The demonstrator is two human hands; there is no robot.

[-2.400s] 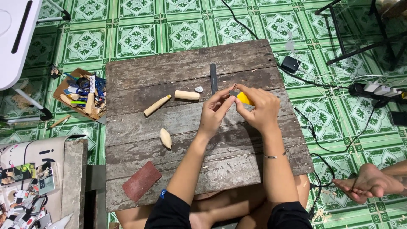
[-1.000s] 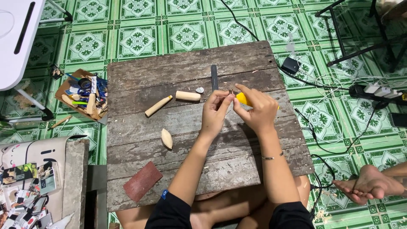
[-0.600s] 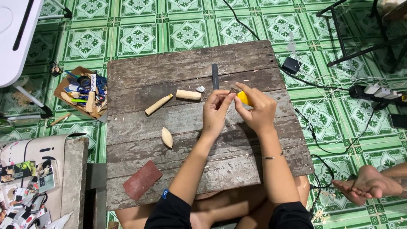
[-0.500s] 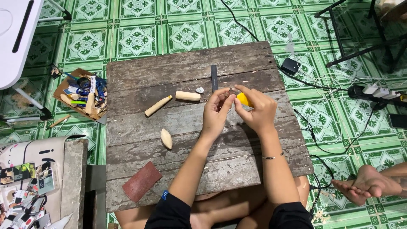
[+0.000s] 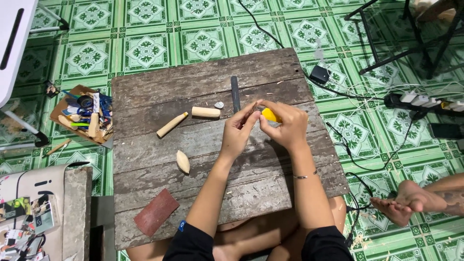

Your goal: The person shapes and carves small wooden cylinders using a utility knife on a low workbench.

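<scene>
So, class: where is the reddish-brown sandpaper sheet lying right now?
In the head view, the sandpaper sheet lies flat at the near left corner of the wooden board, below the pointed oval wood piece.

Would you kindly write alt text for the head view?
Both hands meet over a weathered wooden board, the right hand gripping a small yellow object that the left hand touches. Three pale carved wood pieces and a reddish sandpaper sheet lie alongside.

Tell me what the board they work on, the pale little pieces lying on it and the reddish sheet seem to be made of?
The board looks like old, unfinished wood: grey weathered planks with cracks and grain. The short peg, the tapered stick and the pointed oval piece look like freshly carved pale wood, smooth and bare. The reddish-brown sheet is probably sandpaper, matte and flat.
</scene>
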